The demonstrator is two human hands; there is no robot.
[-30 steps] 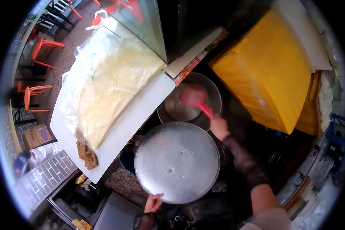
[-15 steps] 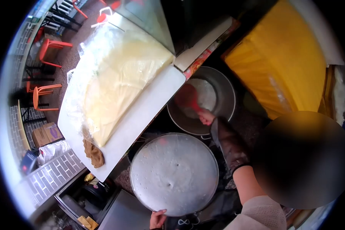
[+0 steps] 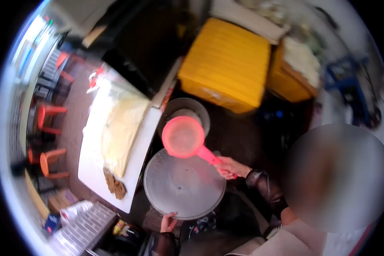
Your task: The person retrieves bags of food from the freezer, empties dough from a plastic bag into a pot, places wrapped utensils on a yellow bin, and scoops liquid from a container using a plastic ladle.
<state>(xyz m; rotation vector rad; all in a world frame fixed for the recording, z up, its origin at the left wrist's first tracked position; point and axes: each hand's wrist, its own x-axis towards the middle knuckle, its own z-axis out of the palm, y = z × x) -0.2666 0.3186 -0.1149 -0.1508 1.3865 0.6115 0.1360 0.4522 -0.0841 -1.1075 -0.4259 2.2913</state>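
Observation:
A pink plastic water dipper (image 3: pixel 183 136) is in my right hand (image 3: pixel 231 167), fingers closed around its handle. Its round bowl hangs over the gap between a deep metal pot (image 3: pixel 205 112) and a big round metal lid (image 3: pixel 184 187). Part of the pot is hidden behind the dipper; something pale shows inside it. My left hand (image 3: pixel 169 222) grips the lid's near rim, thumb on top. Drops or small marks dot the lid's surface.
Left of the pot stands a white table (image 3: pixel 133 187) with a plastic-covered pale sheet (image 3: pixel 123 128) and a brown cloth (image 3: pixel 114 184). A yellow covered box (image 3: pixel 226 64) is beyond the pot. Orange stools (image 3: pixel 53 162) stand at far left.
My right hand has lifted the dipper out of the pot and brought it back toward me, over the lid's far edge. My left hand stays on the lid. The view has shifted right.

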